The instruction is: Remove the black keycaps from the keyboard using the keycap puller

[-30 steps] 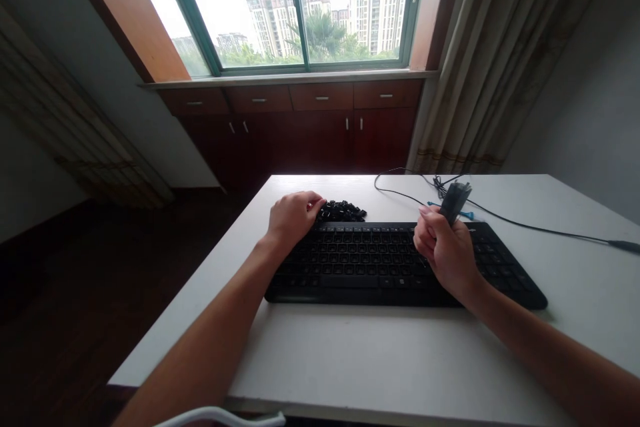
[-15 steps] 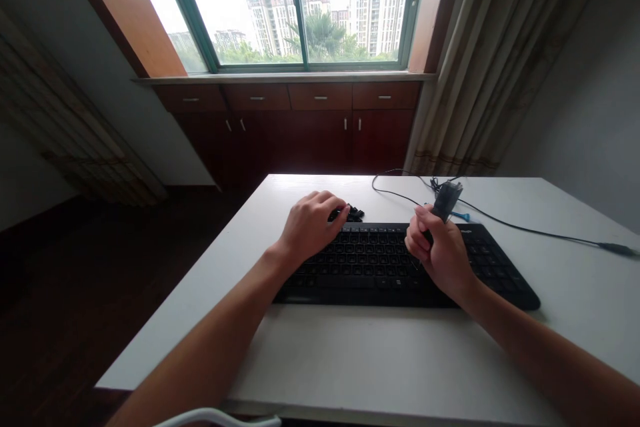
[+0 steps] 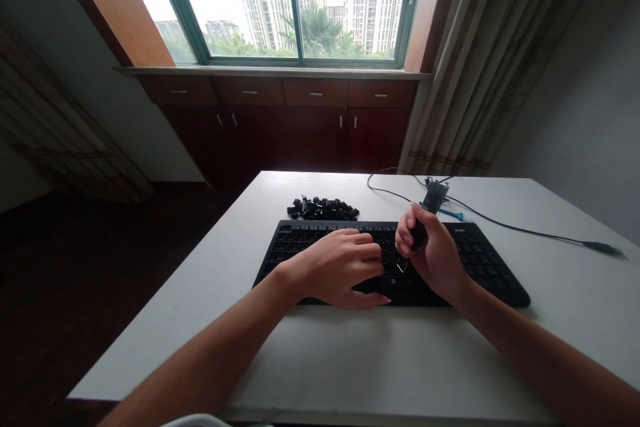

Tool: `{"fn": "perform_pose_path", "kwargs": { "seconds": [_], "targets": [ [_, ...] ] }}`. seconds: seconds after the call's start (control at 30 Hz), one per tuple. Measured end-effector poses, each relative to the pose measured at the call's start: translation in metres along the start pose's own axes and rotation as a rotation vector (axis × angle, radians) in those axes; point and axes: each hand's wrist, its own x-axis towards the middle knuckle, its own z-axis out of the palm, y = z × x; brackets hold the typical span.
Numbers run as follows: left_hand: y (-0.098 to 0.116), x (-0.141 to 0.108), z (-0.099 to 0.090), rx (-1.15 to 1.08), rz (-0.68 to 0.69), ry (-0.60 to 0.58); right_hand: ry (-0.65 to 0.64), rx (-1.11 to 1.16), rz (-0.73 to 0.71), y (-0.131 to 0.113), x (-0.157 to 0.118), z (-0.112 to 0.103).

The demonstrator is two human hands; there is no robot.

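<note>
A black keyboard (image 3: 487, 267) lies across the white table, with many of its keycaps off. My right hand (image 3: 434, 250) is closed around a black brush (image 3: 434, 196), bristles pointing up and away. A thin wire loop (image 3: 401, 265) sticks out of the brush's lower end, just over the keys. My left hand (image 3: 345, 267) is over the middle of the keyboard, palm down, thumb stretched apart from the bent fingers. Its fingertips are partly hidden, and I see nothing held in it. Behind the keyboard's back edge sits a pile of loose black keycaps (image 3: 324, 208).
A blue tool (image 3: 453, 213) lies behind the keyboard, beside a thin black cable (image 3: 520, 229) that runs to the right of the white table (image 3: 350, 360). Beyond the table are a brown cabinet (image 3: 280, 137), a window and a curtain (image 3: 445, 100).
My left hand has moved from the keycap pile toward me, over the keyboard, and its thumb has spread. My right hand keeps the brush; the view has shifted slightly.
</note>
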Motion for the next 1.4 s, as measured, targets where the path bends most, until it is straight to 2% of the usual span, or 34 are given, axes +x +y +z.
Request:
{"fn": "perform_pose_path", "kwargs": {
  "seconds": [0.27, 0.4, 0.67, 0.9, 1.03, 1.2, 1.4],
  "targets": [
    [0.000, 0.000, -0.001, -0.021, -0.002, 0.030, -0.065, -0.014, 0.039, 0.001, -0.003, 0.002],
    [0.000, 0.000, 0.001, -0.019, 0.004, 0.060, -0.057, -0.043, 0.002, 0.001, -0.003, 0.004],
    [-0.001, -0.001, 0.004, -0.014, 0.014, 0.099, 0.136, 0.029, -0.171, -0.007, 0.008, -0.005],
    [-0.001, -0.001, 0.006, -0.010, 0.024, 0.113, 0.230, 0.003, -0.286, -0.009, 0.015, -0.012],
    [-0.001, -0.001, 0.006, -0.010, 0.024, 0.109, 0.204, 0.057, -0.216, -0.011, 0.014, -0.010],
    [-0.001, 0.000, 0.005, 0.002, 0.023, 0.098, 0.073, 0.055, -0.123, -0.010, 0.009, -0.007],
    [-0.001, 0.000, 0.004, 0.000, 0.020, 0.096, -0.011, 0.067, -0.079, -0.007, 0.001, -0.001]
  ]
}}
